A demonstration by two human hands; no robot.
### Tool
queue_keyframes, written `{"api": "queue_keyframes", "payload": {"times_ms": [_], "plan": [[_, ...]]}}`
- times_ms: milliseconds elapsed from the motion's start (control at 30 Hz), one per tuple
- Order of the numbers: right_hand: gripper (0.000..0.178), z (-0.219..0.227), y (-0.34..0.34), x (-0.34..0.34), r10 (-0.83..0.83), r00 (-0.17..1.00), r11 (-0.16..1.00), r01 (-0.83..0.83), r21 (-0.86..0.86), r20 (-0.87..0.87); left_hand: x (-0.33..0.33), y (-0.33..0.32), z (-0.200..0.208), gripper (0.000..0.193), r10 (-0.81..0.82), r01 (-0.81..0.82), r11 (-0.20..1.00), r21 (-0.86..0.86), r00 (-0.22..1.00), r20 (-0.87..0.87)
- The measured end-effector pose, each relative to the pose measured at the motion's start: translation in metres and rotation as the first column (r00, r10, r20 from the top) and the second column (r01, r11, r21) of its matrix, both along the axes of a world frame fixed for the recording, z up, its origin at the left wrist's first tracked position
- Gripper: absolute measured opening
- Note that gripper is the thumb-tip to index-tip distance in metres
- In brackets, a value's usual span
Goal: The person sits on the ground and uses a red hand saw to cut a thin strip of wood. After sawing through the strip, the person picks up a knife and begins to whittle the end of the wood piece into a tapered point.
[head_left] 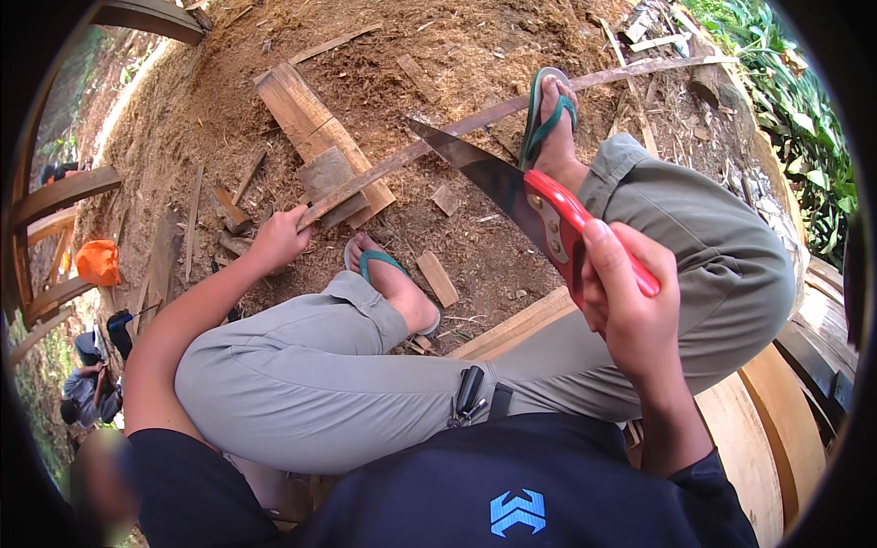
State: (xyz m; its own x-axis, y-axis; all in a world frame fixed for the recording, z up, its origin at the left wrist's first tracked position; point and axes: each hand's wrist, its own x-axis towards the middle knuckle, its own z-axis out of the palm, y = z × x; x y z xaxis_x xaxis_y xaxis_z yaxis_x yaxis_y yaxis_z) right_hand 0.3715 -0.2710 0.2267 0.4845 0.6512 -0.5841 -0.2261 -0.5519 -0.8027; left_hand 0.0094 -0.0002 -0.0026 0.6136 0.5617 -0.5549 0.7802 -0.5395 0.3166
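Observation:
In my right hand (pixel 630 297) is a hand saw (pixel 489 169) with a red handle, my fingers wrapped round the grip. Its dark blade points up and to the left, over a long thin wooden strip (pixel 438 132); whether they touch I cannot tell. My left hand (pixel 279 239) is closed round the strip's near left end. Under that end lie a small wood block (pixel 327 173) and a thicker plank (pixel 301 119) on the ground. The strip runs to the far right, past my sandalled right foot (pixel 557 114).
Sawdust and several offcuts (pixel 437 279) cover the ground. My left foot (pixel 384 274) rests near the plank. Boards (pixel 744 438) lie at the lower right, green plants (pixel 804 137) grow at the far right. Another person (pixel 91 388) and an orange bag-like thing (pixel 98 263) are at the left.

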Motion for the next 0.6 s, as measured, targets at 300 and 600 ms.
{"api": "queue_keyframes", "payload": {"times_ms": [300, 600], "plan": [[0.033, -0.007, -0.004, -0.015, 0.017, 0.996, 1.000, -0.018, 0.018, 0.089, 0.002, 0.003, 0.000, 0.029, 0.019, -0.019, 1.000, -0.008, 1.000, 0.019], [0.032, -0.041, -0.002, -0.034, -0.005, 0.996, 1.000, 0.002, 0.028, 0.087, -0.002, 0.002, -0.002, 0.026, 0.013, -0.012, 1.000, -0.020, 1.000, 0.008]]}}
